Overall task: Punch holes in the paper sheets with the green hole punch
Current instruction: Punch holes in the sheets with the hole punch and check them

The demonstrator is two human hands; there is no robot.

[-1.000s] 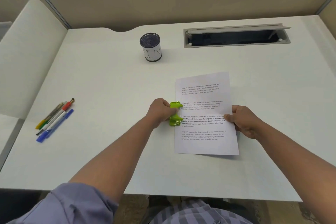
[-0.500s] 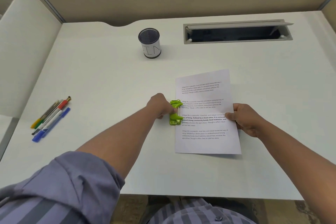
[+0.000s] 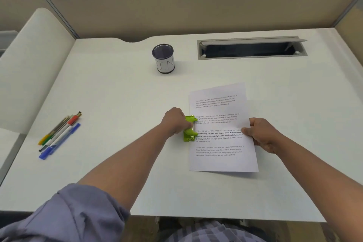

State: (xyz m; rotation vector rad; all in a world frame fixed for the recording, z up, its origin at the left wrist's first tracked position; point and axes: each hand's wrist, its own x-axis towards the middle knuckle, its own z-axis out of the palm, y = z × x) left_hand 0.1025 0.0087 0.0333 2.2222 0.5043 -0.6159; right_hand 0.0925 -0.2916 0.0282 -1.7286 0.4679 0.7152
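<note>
Holding firm, your left hand (image 3: 174, 122) still grips the green hole punch (image 3: 190, 128) on the paper sheets (image 3: 222, 127), right hand (image 3: 263, 135) pinching them; nothing has shifted, so the punching continues.

A dark mesh pen cup (image 3: 163, 58) stands far on the white desk (image 3: 110, 92); right of it, an open cable tray (image 3: 251, 47). Pens (image 3: 59, 135) lie left.

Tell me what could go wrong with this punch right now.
The green hole punch sits on the paper sheets' left edge under the left hand; if it is off-centre, the holes may land unevenly. The right hand pinches only the right edge, so the sheets could shift or fan apart.
</note>
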